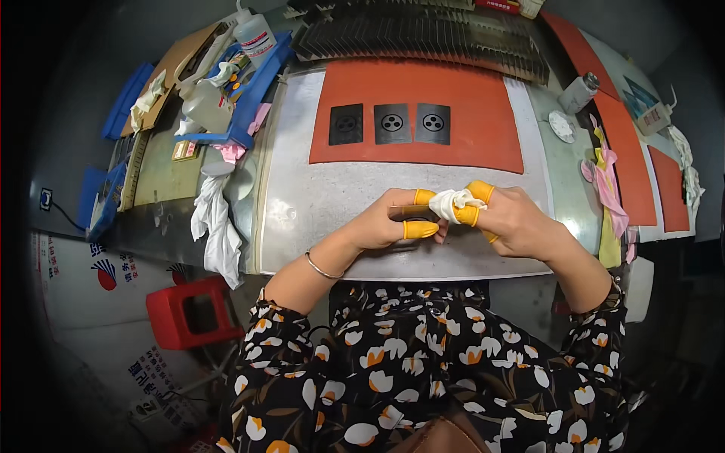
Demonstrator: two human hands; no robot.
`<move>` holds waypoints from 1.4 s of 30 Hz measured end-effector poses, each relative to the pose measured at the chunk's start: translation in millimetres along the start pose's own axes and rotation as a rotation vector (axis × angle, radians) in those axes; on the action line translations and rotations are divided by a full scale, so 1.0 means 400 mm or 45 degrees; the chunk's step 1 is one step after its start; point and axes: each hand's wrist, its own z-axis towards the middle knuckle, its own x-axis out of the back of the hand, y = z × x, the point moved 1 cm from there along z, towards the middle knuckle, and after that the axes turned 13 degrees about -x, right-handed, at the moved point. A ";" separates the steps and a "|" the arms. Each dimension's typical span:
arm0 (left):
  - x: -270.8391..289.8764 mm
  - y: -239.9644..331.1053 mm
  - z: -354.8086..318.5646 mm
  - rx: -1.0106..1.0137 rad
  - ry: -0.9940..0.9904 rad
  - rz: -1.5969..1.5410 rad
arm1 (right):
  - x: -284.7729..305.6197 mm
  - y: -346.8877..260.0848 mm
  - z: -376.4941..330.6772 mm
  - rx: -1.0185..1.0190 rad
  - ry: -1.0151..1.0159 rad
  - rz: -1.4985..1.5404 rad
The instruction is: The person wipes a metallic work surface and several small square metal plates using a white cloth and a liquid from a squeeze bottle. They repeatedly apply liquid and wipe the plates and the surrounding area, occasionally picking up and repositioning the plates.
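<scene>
Yellow finger cots cover several fingertips of both hands, which meet above the front part of the table. My left hand [375, 221] is closed on a thin flat plate [406, 210], seen almost edge-on. A bunched white cloth [455, 201] is gripped by my right hand [518, 223] and rests against the plate's right end. Beyond the hands, three dark square plates lie in a row on an orange mat [340, 153]: a darker one [346, 124] at left, a greyer middle one [393, 124] and a right one [433, 124]. Each bears a round mark with smaller circles.
A slotted rack [423, 41] of upright plates spans the back. Left stands a blue tray [253, 98] with a squeeze bottle [208, 106]; a white cloth [217, 226] hangs over the edge. A metal can [578, 93] stands right. A red stool [170, 313] is below left.
</scene>
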 end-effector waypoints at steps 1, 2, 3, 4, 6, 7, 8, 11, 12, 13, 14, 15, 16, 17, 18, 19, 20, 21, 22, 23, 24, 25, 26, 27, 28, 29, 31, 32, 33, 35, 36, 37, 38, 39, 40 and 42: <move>0.000 0.000 -0.005 0.002 0.012 -0.013 | -0.003 -0.008 0.004 0.001 -0.014 -0.010; -0.001 -0.011 -0.013 0.046 0.055 -0.098 | -0.006 -0.017 0.011 -0.054 -0.100 -0.028; 0.000 -0.015 -0.021 0.055 0.040 -0.082 | -0.009 -0.023 0.021 -0.043 -0.142 -0.008; 0.002 -0.018 -0.027 0.065 0.026 -0.065 | -0.010 -0.024 0.034 -0.031 -0.185 0.011; 0.005 -0.011 -0.032 0.122 0.056 -0.074 | -0.004 -0.035 0.063 -0.018 -0.212 0.021; 0.003 -0.010 -0.033 0.145 0.046 -0.081 | 0.003 -0.044 0.076 -0.043 -0.293 -0.012; 0.001 -0.010 -0.033 0.168 0.035 -0.087 | 0.010 -0.052 0.089 -0.069 -0.375 -0.044; -0.004 -0.018 -0.050 0.263 0.074 -0.112 | 0.008 -0.076 0.118 -0.045 -0.408 -0.002; -0.003 -0.015 -0.049 0.224 0.069 -0.121 | -0.003 -0.070 0.119 -0.027 -0.354 0.044; -0.001 -0.010 -0.049 0.185 0.064 -0.130 | -0.014 -0.063 0.117 -0.007 -0.300 0.090; -0.006 -0.002 -0.056 0.187 0.083 -0.156 | -0.019 -0.053 0.098 0.017 -0.278 0.080; -0.001 0.008 -0.052 0.220 0.029 -0.061 | -0.023 -0.038 0.072 -0.024 -0.267 0.063; 0.005 0.003 -0.054 0.194 0.054 -0.072 | -0.032 -0.025 0.044 -0.063 -0.253 0.055; 0.010 -0.004 -0.055 0.167 0.078 -0.084 | -0.034 -0.010 0.024 -0.104 -0.237 0.047; 0.008 -0.004 -0.056 0.183 0.070 -0.087 | -0.031 0.002 0.014 -0.138 -0.331 0.013; 0.004 -0.003 -0.056 0.198 0.060 -0.091 | -0.030 0.005 0.013 -0.139 -0.307 0.061; 0.001 -0.005 -0.052 0.214 0.049 -0.095 | -0.028 0.002 0.016 -0.141 -0.282 0.109; -0.001 -0.009 -0.047 0.220 0.046 -0.083 | -0.028 -0.006 0.018 -0.145 -0.254 0.160; -0.004 -0.016 -0.039 0.226 0.042 -0.072 | -0.026 -0.012 0.033 -0.130 -0.298 0.141; -0.008 -0.020 -0.034 0.233 0.038 -0.060 | -0.029 -0.014 0.045 -0.106 -0.292 0.171; -0.005 -0.006 -0.025 0.197 0.093 -0.090 | -0.025 -0.010 0.056 -0.089 -0.279 0.188; 0.000 -0.004 -0.026 0.194 0.120 -0.085 | -0.020 -0.004 0.058 -0.070 -0.265 0.206; 0.003 -0.004 -0.033 0.190 0.147 -0.080 | -0.027 0.010 0.045 -0.141 -0.274 0.210; 0.007 -0.005 -0.040 0.181 0.179 -0.077 | -0.033 0.018 0.028 -0.155 -0.264 0.259; 0.013 -0.005 -0.050 0.193 0.173 -0.065 | -0.042 0.026 0.014 -0.153 -0.254 0.313; 0.013 -0.009 -0.051 0.156 0.119 -0.002 | -0.053 0.038 0.008 -0.151 -0.244 0.366; 0.016 -0.011 -0.041 0.164 0.164 -0.059 | -0.061 0.047 0.014 -0.164 -0.226 0.383; 0.015 -0.011 -0.031 0.204 0.164 -0.056 | -0.061 0.042 0.024 -0.176 -0.201 0.391; 0.008 -0.011 -0.016 0.241 0.157 -0.057 | -0.055 0.036 0.033 -0.196 -0.176 0.394; 0.001 -0.024 0.012 0.278 0.084 -0.003 | -0.053 0.054 0.019 -0.291 -0.259 0.408; 0.001 -0.035 0.026 0.269 0.127 -0.024 | -0.049 0.066 0.001 -0.335 -0.206 0.378; 0.000 -0.043 0.044 0.268 0.171 -0.048 | -0.049 0.078 -0.024 -0.383 -0.153 0.353; 0.008 -0.035 0.082 0.290 0.330 -0.145 | -0.058 0.114 -0.066 -0.440 -0.025 0.235; 0.020 -0.022 0.122 0.315 0.507 -0.236 | -0.046 0.128 -0.094 -0.644 0.053 0.529; 0.046 -0.045 0.157 0.374 0.684 -0.275 | -0.032 0.129 -0.113 -0.832 0.116 0.818; 0.085 -0.081 0.255 0.456 0.745 -0.340 | -0.021 0.145 -0.142 -1.061 0.204 1.274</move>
